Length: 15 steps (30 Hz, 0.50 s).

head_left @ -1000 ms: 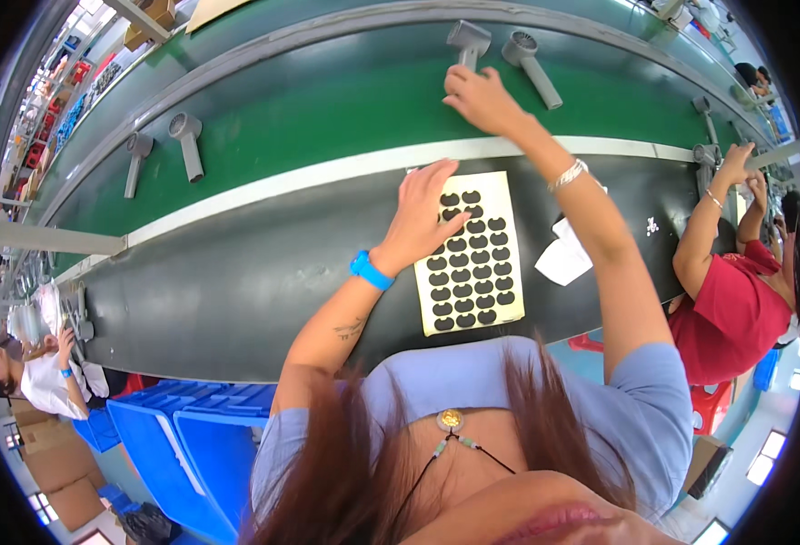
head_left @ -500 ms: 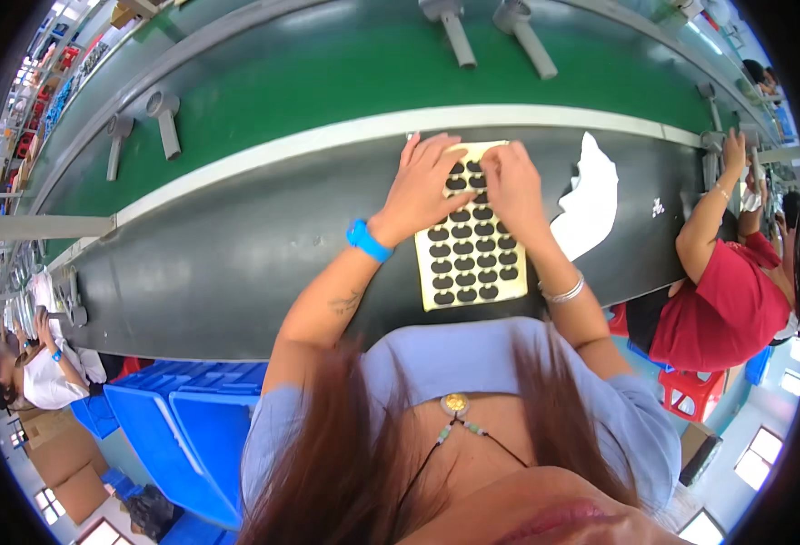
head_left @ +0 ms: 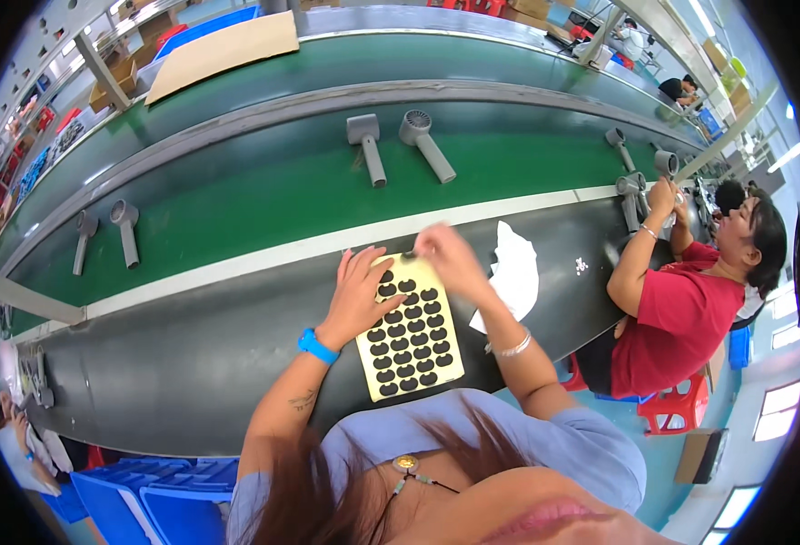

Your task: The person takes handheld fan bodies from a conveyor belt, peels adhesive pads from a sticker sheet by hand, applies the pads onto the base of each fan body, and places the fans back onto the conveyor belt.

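A pale yellow sheet [head_left: 454, 368] carries rows of black, rounded stickers [head_left: 400, 344] and lies on the dark work surface before me. Across its upper left part rests my left hand [head_left: 354, 298], fingers spread and holding the sheet down. My right hand [head_left: 452, 261], slightly blurred, is at the sheet's top right corner with thumb and fingers pinched together. A dark sticker [head_left: 410, 256] shows at those fingertips. To the right of the sheet lies a crumpled white paper [head_left: 514, 272], close to my right forearm.
Grey handheld fans [head_left: 427, 145] stand on the green conveyor belt [head_left: 263, 200] beyond a white rail [head_left: 236, 270]. Small white bits [head_left: 581, 265] lie at right. A co-worker in a red shirt [head_left: 690, 318] sits there handling a fan. Blue crates [head_left: 182, 500] are at lower left.
My view has tilted up, showing more of the far belt. My right hand has moved off the stickers to the sheet's top right corner; my left hand stays on the sheet.
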Each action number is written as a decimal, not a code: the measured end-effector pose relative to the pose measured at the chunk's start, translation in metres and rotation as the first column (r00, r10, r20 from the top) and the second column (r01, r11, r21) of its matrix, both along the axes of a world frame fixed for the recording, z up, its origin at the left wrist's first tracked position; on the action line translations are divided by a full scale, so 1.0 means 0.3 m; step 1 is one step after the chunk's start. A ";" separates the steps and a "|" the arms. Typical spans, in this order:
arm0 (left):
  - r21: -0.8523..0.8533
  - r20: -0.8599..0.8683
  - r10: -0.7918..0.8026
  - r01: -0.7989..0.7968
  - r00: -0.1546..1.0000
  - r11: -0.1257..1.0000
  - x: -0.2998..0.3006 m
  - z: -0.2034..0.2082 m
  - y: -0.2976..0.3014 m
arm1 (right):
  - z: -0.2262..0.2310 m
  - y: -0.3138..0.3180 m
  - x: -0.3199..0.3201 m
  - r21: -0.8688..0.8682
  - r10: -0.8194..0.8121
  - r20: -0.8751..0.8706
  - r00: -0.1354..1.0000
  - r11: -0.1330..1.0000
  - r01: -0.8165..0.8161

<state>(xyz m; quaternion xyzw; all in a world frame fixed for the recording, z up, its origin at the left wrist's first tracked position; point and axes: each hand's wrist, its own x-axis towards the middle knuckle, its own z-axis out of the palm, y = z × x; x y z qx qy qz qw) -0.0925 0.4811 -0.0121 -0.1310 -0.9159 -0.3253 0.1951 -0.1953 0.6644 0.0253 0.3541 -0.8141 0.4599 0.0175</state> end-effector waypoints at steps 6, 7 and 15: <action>0.002 -0.014 -0.002 0.002 1.000 1.000 -0.022 -0.011 0.009 | -0.049 -0.041 -0.407 -0.209 -0.379 -0.105 0.919 0.912 0.352; -0.001 -0.011 -0.001 0.001 1.000 1.000 -0.021 -0.011 0.011 | -0.076 -0.061 -0.433 -0.115 -0.444 -0.218 0.869 0.896 0.429; 0.008 -0.001 -0.008 0.008 1.000 1.000 -0.009 -0.030 0.010 | -0.026 -0.089 -0.442 -0.158 -0.444 -0.156 0.882 0.893 0.422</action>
